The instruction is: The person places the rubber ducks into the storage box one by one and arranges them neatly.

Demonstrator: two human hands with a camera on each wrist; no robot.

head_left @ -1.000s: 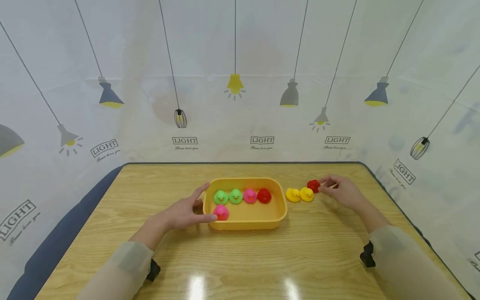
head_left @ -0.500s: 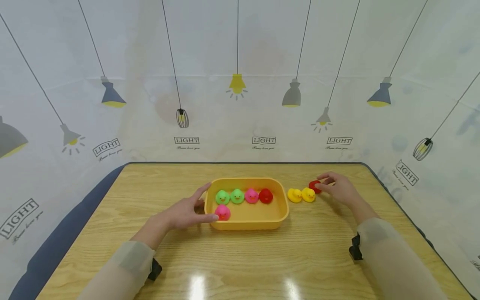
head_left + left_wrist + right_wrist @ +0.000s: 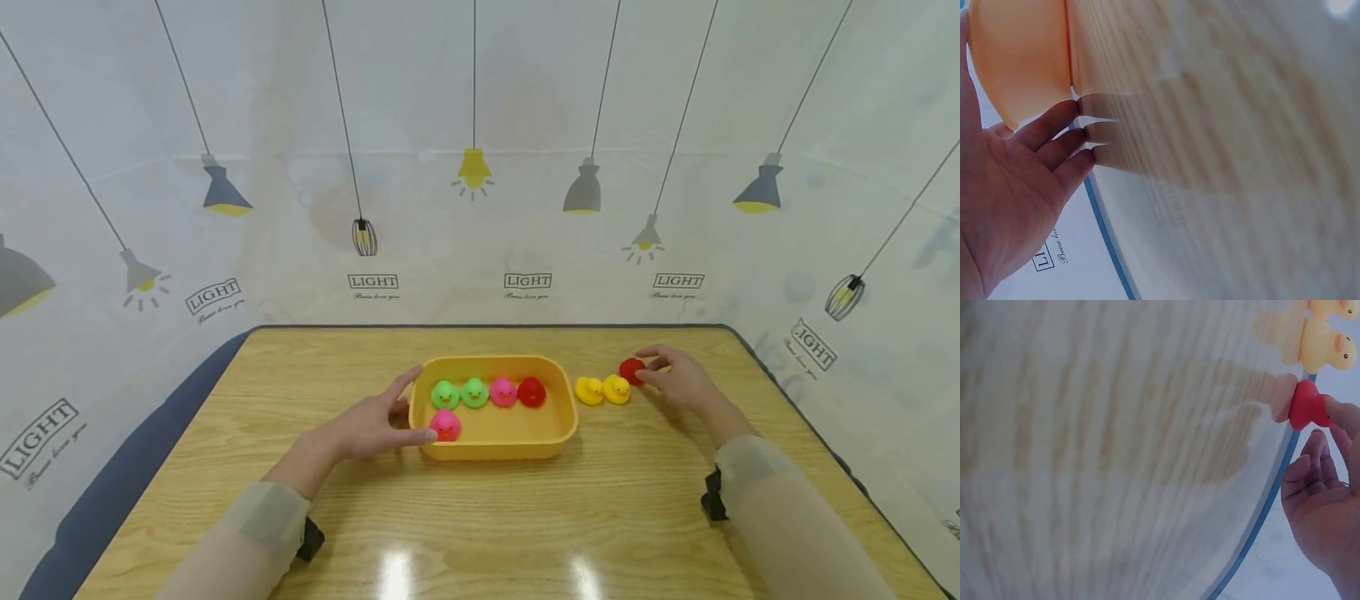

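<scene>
An orange-yellow tray [image 3: 491, 451] holds two green ducks, two pink ducks and a red duck [image 3: 532, 392]. My left hand [image 3: 371, 425] grips the tray's left end, thumb over the front rim beside a pink duck [image 3: 445, 425]; the left wrist view shows the tray's side [image 3: 1019, 56] against the fingers. To the right of the tray, my right hand [image 3: 682, 382] pinches another red duck [image 3: 632, 371], which the right wrist view shows standing on the table [image 3: 1307, 405] at the fingertips. Two yellow ducks [image 3: 589, 391] sit side by side between it and the tray.
The wooden table [image 3: 480, 517] extends in front of the tray and to both sides. Behind it hangs a pale cloth [image 3: 450, 242] printed with lamps, along the table's dark back edge. Black straps are at both wrists.
The red duck at my right fingertips has tilted and shifted slightly, and my right forearm has moved a little to the left. My left hand stays on the tray.
</scene>
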